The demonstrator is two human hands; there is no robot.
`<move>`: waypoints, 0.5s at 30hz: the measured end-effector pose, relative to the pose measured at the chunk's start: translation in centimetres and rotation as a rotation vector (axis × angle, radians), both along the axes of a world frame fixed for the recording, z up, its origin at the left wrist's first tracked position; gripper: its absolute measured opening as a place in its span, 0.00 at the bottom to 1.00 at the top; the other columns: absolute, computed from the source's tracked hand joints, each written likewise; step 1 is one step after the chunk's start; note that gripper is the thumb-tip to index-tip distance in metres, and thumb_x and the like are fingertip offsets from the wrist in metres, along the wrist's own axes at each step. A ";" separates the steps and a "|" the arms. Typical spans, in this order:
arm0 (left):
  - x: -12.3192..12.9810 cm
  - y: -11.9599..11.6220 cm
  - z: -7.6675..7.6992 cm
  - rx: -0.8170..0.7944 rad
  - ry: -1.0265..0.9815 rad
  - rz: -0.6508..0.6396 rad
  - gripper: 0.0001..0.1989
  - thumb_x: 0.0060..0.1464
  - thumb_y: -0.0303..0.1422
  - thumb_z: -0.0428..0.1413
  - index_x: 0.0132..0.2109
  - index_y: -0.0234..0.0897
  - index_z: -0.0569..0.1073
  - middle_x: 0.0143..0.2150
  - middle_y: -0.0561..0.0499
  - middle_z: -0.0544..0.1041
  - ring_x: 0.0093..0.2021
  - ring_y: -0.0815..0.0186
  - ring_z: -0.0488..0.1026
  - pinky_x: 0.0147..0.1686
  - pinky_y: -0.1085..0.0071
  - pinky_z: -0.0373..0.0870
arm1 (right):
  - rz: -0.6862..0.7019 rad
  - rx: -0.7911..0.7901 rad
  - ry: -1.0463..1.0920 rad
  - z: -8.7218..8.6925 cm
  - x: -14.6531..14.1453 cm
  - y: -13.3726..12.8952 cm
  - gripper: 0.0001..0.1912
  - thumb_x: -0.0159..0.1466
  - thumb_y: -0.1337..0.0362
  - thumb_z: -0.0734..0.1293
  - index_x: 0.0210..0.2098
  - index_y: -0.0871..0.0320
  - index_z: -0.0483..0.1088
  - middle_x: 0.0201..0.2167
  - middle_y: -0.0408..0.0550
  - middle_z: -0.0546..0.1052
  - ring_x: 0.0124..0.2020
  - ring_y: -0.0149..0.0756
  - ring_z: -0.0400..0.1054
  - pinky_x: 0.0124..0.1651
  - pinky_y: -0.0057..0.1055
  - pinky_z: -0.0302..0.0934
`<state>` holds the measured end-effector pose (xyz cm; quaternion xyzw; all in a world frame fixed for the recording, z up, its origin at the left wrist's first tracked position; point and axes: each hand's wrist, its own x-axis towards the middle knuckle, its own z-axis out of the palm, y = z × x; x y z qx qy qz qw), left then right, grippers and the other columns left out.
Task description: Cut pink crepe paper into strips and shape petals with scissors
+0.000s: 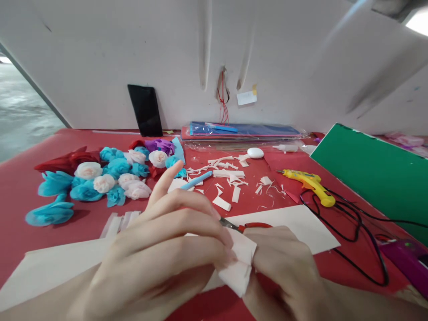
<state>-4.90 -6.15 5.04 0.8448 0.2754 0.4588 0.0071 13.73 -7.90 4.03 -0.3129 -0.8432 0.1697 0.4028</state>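
Note:
A small folded piece of white paper (238,263) is pinched in my left hand (174,249), whose index finger points up and away. My right hand (284,263) is closed round the red handle of a pair of scissors (256,226). The metal of the scissors lies behind the paper and my left fingertips, so their blades are mostly hidden. Both hands nearly meet at the paper. Beneath them a large white sheet (287,225) lies on the red table (207,307).
Blue, white, red and purple paper flowers (117,169) cluster at left. White scraps (229,174) lie in the middle. A yellow glue gun (310,183) with a black cord, a green board (374,174) and a purple object (406,258) are at right. A phone (145,110) leans on the wall.

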 end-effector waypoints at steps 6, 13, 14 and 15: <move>0.1 -0.1 0.0 -0.037 -0.139 -0.089 0.11 0.52 0.21 0.53 0.33 0.43 0.74 0.30 0.65 0.79 0.33 0.74 0.75 0.66 0.68 0.52 | -0.003 -0.001 -0.016 0.0 -0.1 0.2 0.10 0.55 0.74 0.57 0.19 0.60 0.59 0.15 0.39 0.63 0.18 0.24 0.54 0.22 0.24 0.48; -0.2 -0.2 -0.6 -0.017 -0.107 -0.045 0.10 0.59 0.29 0.51 0.34 0.47 0.75 0.31 0.66 0.79 0.33 0.73 0.74 0.67 0.68 0.50 | -0.001 0.006 -0.025 -0.1 0.0 0.0 0.09 0.56 0.74 0.56 0.21 0.60 0.62 0.16 0.39 0.64 0.18 0.24 0.56 0.22 0.24 0.49; -0.2 -0.2 -0.6 -0.004 -0.100 -0.042 0.10 0.60 0.29 0.51 0.34 0.47 0.75 0.31 0.66 0.79 0.33 0.73 0.74 0.67 0.68 0.50 | -0.001 0.007 -0.023 -0.1 0.0 0.0 0.09 0.56 0.75 0.56 0.21 0.60 0.62 0.16 0.39 0.65 0.18 0.24 0.56 0.23 0.24 0.50; -0.3 -0.2 -0.6 0.012 -0.075 -0.027 0.11 0.61 0.30 0.50 0.34 0.48 0.75 0.30 0.66 0.79 0.33 0.73 0.74 0.67 0.67 0.50 | 0.001 0.002 -0.025 0.0 0.0 -0.1 0.09 0.56 0.74 0.56 0.22 0.60 0.62 0.16 0.39 0.65 0.18 0.24 0.56 0.23 0.24 0.50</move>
